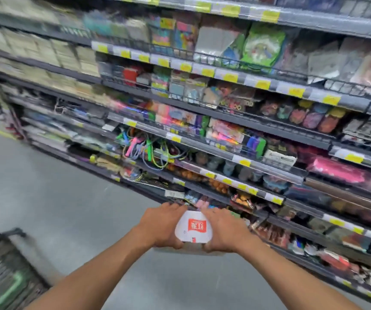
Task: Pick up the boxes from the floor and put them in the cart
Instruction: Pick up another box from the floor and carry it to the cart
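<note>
The white, red-labelled cardboard box (194, 229) is held above the grey floor (45, 186), clasped at its two sides by the curled left hand (162, 227) and right hand (222, 231), and is judged light and stiff, the dark wire cart (1, 260) lying leftward.

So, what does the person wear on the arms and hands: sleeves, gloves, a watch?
The left hand and right hand have no gloves. The left forearm and right forearm are uncovered to the frame edge: no sleeve, watch or bracelet in view. Rings: too blurred to tell.
</note>
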